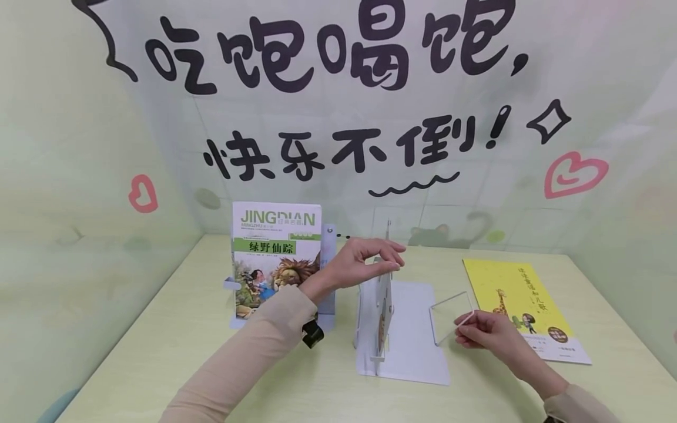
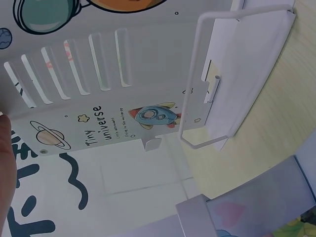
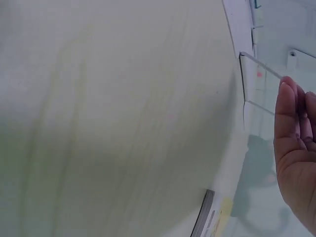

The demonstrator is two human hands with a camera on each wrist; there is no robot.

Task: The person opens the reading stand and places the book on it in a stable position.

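A white metal book stand stands mid-table, its panel upright and nearly edge-on in the head view. In the left wrist view, the panel shows slots, a rocket drawing and "Tiny universe" lettering. My left hand grips the panel near its top, fingers reaching past to its right side. With thumb and fingertips, my right hand pinches the stand's thin wire support loop, which tilts up at the right of the base. The right wrist view shows that hand on the wire.
Left of it, another stand holds an upright book with a lion on its cover. A yellow book lies flat on the table at right. A printed wall rises behind the table.
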